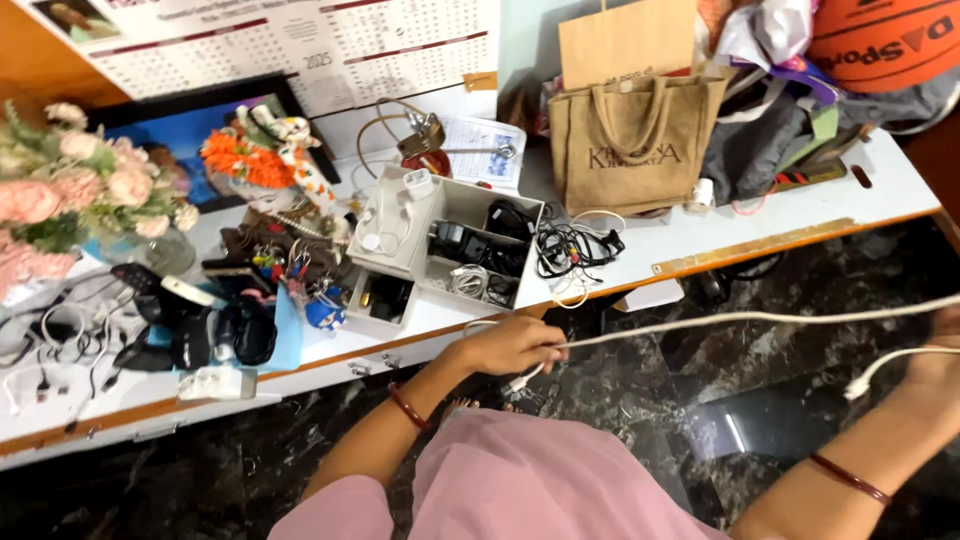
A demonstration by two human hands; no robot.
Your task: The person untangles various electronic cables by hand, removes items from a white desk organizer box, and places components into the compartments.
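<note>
My left hand (pixel 510 347) is closed around a white cable (pixel 740 319) just below the front edge of the white table (pixel 640 255). The cable runs taut to the right, up to my right hand (pixel 940 350) at the frame's right edge, which grips the other part of it. A loose end with a white plug (pixel 858 387) hangs below my right hand. A short end of the cable dangles under my left hand. Both wrists wear a dark red bangle. A pink garment (pixel 520 485) covers my lap.
A white divided box (pixel 455 245) with chargers and cables stands near the table edge. Beside it lie a black tangle of wires (pixel 575 248), a jute bag (pixel 632 145), pink flowers (pixel 70 190), remotes and dark gadgets (pixel 200 325). An orange ball (pixel 885 40) rests at back right. Dark marble floor below.
</note>
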